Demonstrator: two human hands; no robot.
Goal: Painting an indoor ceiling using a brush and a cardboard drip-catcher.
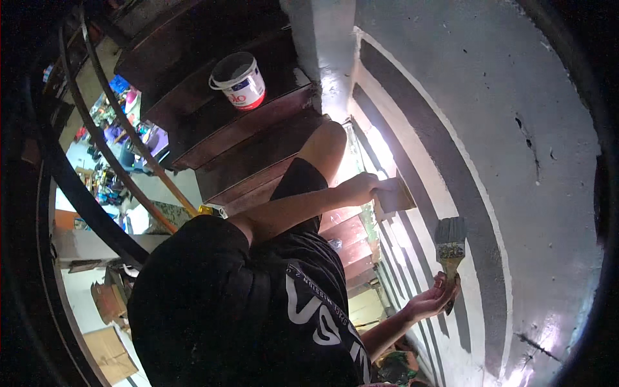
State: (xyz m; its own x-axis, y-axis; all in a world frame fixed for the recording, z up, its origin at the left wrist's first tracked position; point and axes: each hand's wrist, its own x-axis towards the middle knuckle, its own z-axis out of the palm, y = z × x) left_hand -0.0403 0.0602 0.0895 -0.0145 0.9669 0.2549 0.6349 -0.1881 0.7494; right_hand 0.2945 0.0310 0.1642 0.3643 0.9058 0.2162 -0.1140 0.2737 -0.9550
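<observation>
My right hand [433, 301] is closed around the handle of a wide paintbrush [450, 242]. Its bristles point upward and are coated in grey paint; whether they touch the wall I cannot tell. The brush overlaps a white and grey striped part of the wall [476, 193]. My left hand [358, 189] grips a flat, rectangular piece [394, 195], greyish with a tan edge, close to the stripes. What this piece is made of is not clear. Dark grey curved bands run along the white wall, with plain grey above them.
A white and red bucket [240, 80] with a handle stands on a dark brown stair [235, 135] ahead. Curved railing bars [116, 138] run along the left, with a cluttered room below. My bent knee [329, 145] lies between the stairs and the wall.
</observation>
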